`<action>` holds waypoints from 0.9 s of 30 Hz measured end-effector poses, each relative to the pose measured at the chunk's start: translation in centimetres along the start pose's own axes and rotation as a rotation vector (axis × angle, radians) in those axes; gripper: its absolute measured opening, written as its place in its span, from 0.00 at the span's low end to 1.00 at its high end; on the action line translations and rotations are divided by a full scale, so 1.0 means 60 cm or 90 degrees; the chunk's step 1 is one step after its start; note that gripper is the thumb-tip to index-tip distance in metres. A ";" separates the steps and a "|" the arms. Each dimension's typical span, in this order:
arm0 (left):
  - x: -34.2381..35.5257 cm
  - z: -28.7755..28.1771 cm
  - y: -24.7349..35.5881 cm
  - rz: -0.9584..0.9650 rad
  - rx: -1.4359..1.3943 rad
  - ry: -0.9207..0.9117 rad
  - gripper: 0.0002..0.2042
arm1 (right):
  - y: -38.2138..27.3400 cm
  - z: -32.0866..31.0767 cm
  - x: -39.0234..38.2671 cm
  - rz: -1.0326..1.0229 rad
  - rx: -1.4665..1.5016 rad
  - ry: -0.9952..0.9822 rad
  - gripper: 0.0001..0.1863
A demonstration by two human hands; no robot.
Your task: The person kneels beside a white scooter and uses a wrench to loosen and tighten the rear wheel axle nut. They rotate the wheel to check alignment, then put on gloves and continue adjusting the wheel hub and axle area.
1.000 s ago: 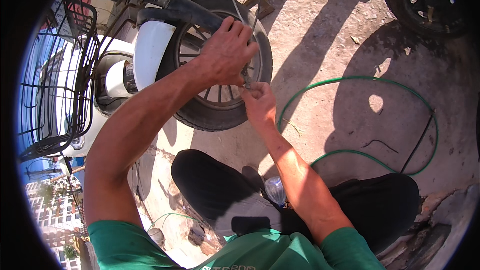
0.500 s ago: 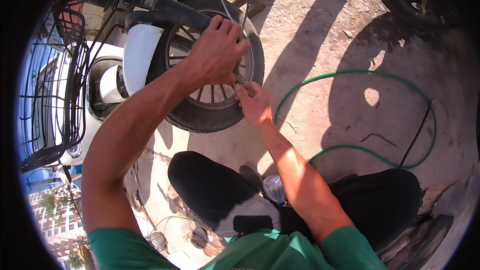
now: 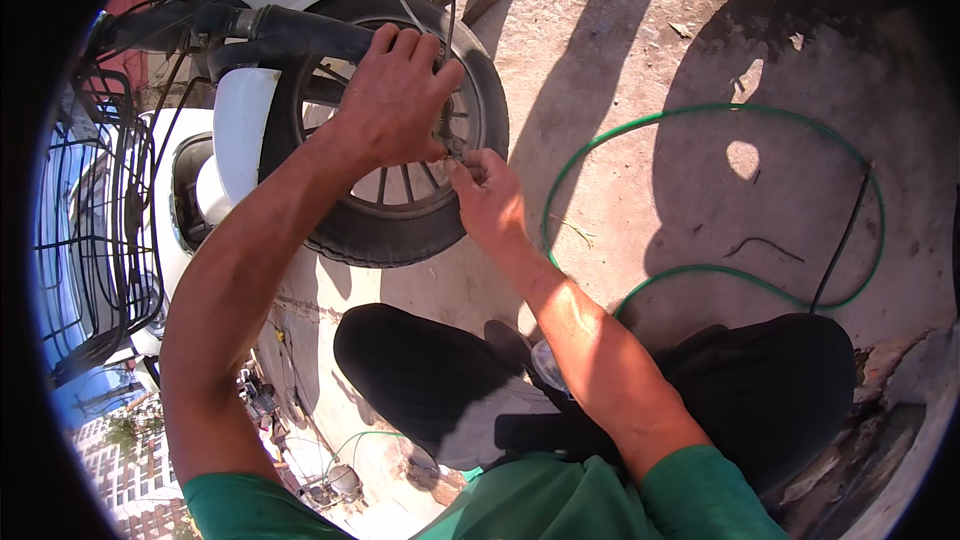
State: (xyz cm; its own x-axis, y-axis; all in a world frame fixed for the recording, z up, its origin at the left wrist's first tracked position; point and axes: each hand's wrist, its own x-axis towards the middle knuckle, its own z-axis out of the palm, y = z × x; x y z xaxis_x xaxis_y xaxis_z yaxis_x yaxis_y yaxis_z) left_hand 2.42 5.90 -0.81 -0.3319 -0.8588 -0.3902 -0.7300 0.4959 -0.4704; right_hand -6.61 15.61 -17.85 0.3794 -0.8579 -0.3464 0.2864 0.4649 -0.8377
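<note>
clearly, both bare hands meet at the hub of the spoked front wheel (image 3: 395,248) of a white scooter, just past the person's knees. the left hand (image 3: 395,95) lies over the lower end of the black fork leg (image 3: 318,35), fingers bent and thumb pointing down toward the other hand; whether its grip has hold of anything, i cannot tell. the right hand (image 3: 490,198) has its grip pinched closed, thumb against fingers, on a small metal part (image 3: 456,152) beside the hub, too small to name further. a white fender (image 3: 243,130) sits against the tyre, and a black wire basket (image 3: 112,230) stands at the far left. on the ground to the right, a green hose (image 3: 640,122) loops round, with a black rod (image 3: 843,235) across it.
</note>
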 end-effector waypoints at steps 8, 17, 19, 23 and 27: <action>-0.002 -0.008 0.001 -0.014 -0.018 -0.043 0.39 | -0.020 -0.031 0.018 0.095 0.104 -0.168 0.16; 0.054 -0.103 -0.048 -0.125 -0.327 0.048 0.39 | -0.013 -0.029 0.015 0.078 0.080 -0.137 0.16; 0.058 -0.122 -0.057 -0.143 -0.349 0.093 0.37 | -0.013 -0.030 0.016 0.084 0.067 -0.131 0.17; 0.040 -0.125 -0.053 -0.169 -0.283 0.042 0.35 | -0.015 -0.029 0.018 0.071 0.059 -0.106 0.18; 0.019 -0.101 -0.055 -0.154 -0.198 0.056 0.34 | -0.018 -0.025 0.022 0.073 0.035 -0.088 0.19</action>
State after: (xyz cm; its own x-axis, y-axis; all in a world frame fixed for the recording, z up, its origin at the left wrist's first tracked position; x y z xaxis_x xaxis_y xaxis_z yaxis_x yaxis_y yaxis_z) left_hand 0.83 2.52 5.10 -0.1688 -0.9602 -0.2225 -0.9349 0.2274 -0.2723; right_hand -7.77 13.66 -18.03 0.5287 -0.7624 -0.3731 0.2805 0.5717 -0.7710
